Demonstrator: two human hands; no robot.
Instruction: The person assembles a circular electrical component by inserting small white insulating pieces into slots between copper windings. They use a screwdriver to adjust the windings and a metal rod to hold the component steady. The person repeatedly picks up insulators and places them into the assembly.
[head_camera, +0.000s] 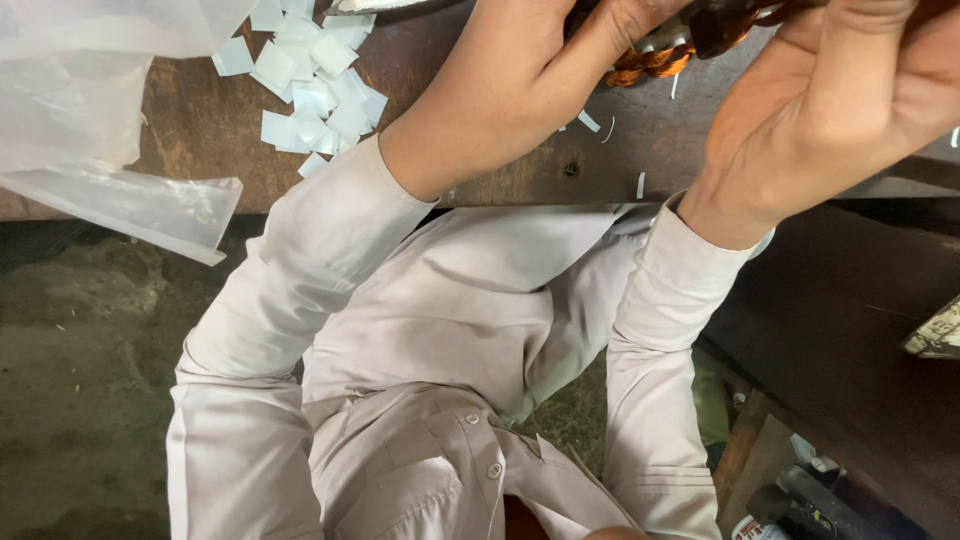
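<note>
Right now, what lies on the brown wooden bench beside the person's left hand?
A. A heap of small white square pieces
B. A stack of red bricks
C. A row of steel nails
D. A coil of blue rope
A: a heap of small white square pieces lies on the brown wooden bench, just beside the left hand.
</note>
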